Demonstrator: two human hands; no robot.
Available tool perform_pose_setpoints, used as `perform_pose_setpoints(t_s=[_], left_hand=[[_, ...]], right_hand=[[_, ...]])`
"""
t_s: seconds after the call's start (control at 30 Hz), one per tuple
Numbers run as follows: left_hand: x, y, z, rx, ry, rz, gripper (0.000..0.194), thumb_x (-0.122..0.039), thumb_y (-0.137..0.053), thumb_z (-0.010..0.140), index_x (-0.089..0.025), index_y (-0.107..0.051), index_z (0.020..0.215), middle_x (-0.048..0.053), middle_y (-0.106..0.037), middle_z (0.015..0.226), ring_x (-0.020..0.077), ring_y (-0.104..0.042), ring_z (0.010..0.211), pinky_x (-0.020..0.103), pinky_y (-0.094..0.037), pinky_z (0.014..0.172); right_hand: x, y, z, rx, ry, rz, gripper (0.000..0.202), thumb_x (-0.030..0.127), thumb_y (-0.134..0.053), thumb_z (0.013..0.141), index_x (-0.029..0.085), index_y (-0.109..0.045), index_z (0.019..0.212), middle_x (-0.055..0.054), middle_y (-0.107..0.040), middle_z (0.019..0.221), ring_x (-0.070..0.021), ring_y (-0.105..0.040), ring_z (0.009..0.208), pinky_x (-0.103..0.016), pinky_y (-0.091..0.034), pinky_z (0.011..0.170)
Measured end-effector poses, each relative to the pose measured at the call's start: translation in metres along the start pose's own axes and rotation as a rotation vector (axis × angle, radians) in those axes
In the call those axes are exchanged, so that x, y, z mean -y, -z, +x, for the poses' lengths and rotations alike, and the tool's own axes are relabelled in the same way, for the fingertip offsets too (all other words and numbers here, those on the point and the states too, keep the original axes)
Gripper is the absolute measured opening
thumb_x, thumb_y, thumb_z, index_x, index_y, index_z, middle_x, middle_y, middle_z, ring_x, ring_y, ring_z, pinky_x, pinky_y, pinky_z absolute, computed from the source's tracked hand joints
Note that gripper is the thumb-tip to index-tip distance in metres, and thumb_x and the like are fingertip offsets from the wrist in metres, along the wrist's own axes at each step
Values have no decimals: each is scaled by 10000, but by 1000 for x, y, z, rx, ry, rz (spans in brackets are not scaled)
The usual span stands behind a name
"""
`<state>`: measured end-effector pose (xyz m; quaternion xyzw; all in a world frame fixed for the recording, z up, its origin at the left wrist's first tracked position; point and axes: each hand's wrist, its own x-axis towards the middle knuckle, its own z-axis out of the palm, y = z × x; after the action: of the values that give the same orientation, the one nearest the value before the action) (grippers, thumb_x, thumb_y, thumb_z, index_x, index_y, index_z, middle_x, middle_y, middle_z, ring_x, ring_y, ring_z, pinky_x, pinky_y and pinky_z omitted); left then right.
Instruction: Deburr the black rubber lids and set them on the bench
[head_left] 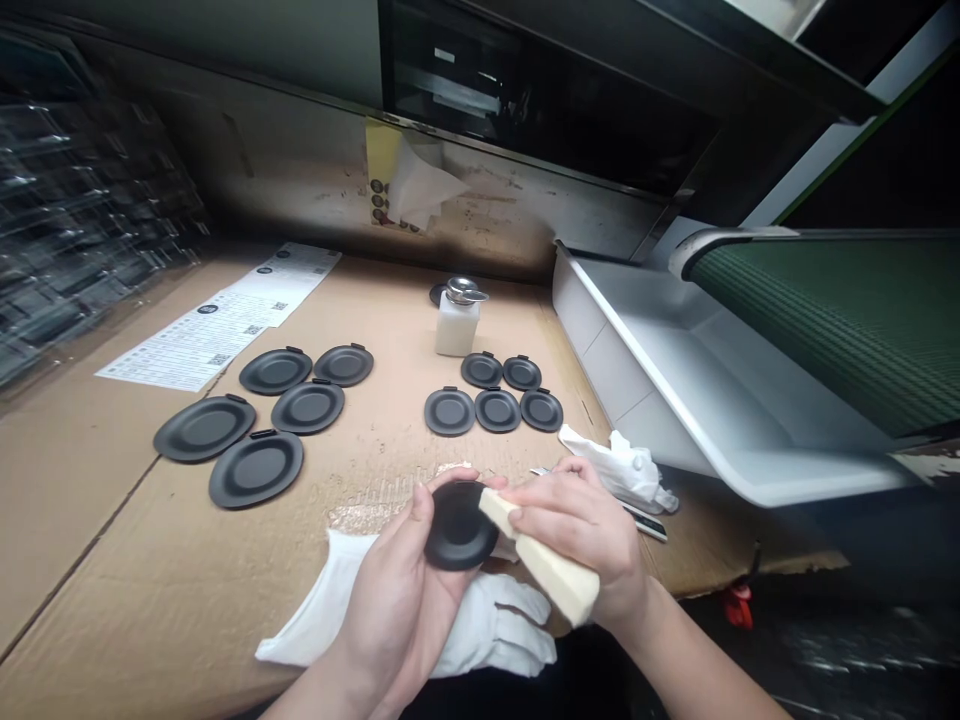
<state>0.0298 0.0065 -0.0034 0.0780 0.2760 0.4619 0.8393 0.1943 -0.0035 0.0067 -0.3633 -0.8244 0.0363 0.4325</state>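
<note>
My left hand [405, 580] cradles a round black plastic lid [459, 525], its face turned up, with the fingers around its rim. In my right hand [581, 525] is a folded cream-coloured cloth or pad [559, 578], pinched so that one end touches the lid's right edge. Beneath my hands lies a white glove [495, 630] on the cardboard. Beyond them sit several similar black lids [497, 410] in a group at centre right. A second group of black lids [256, 468] lies at the left.
A white pump bottle [457, 325] stands at the back. Printed sheets [225, 318] lie at the left. On the right are a white bin [720, 440], another white glove [626, 470] and a green conveyor belt [840, 320]. Clear plastic trays [82, 200] are stacked at far left.
</note>
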Motion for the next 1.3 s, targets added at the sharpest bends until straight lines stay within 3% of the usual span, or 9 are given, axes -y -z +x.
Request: perform_pose_setpoints(t_s=[0.13,0.3,0.63,0.73,0.87,1.03,1.23,1.3], left_hand=[[1,1,-1,-27,-5,-24,263,-318,-478,861,-129,-617,982,137,-661,1042,294,-577,1049,452,-445,905],[3,4,1,-30,-27,-49,309,-340,-460,867,-98,-600,997,184,-646,1079,314,-554,1090,433,-436,932],[-1,-3,0,-58,-39,34,250,-254,-453,875,-96,-629,956,156,-659,1061,294,-587,1047,460,-453,929],[1,-4,0,-19,-46,45,261,-282,-469,866,-99,-635,948,163,-649,1088,298,-581,1053,462,-455,921],[2,-4,0,-5,-39,94,255,-295,-480,861,-122,-643,952,120,-669,998,269,-607,969,403,-501,826],[2,-4,-1,6,-24,144,262,-310,-493,853,-137,-632,993,85,-668,882,219,-631,783,370,-508,734],[4,-1,2,31,-28,78,312,-349,-477,859,-109,-625,993,155,-665,1046,294,-561,1074,423,-422,929],[3,-2,1,9,-16,93,324,-350,-465,864,-102,-617,1007,171,-666,1057,300,-558,1089,433,-406,948]], right_hand=[[10,-5,-7,-59,-53,-24,179,138,-565,800,184,-578,972,-57,-672,933,-158,-628,792,-338,-387,714],[23,-9,-22,-28,-31,19,127,119,-540,823,184,-583,922,-55,-680,923,-144,-634,758,-322,-384,686],[-7,5,3,-61,-204,-14,136,142,-567,810,237,-569,907,3,-692,922,-138,-639,778,-332,-405,748],[-3,13,6,39,-205,-3,104,172,-563,823,230,-573,909,10,-686,915,-135,-628,817,-328,-392,753],[-1,17,16,237,-79,-24,67,199,-551,847,221,-567,908,31,-674,935,-107,-612,799,-321,-347,716],[-9,15,21,252,-48,-94,94,169,-564,841,219,-562,920,34,-670,943,-98,-597,788,-325,-320,712],[11,16,-1,250,-140,68,103,152,-571,806,212,-580,889,25,-671,876,-109,-599,735,-318,-363,687],[12,21,-10,136,-272,157,151,145,-610,779,226,-584,904,28,-665,861,-116,-606,744,-303,-413,701]])
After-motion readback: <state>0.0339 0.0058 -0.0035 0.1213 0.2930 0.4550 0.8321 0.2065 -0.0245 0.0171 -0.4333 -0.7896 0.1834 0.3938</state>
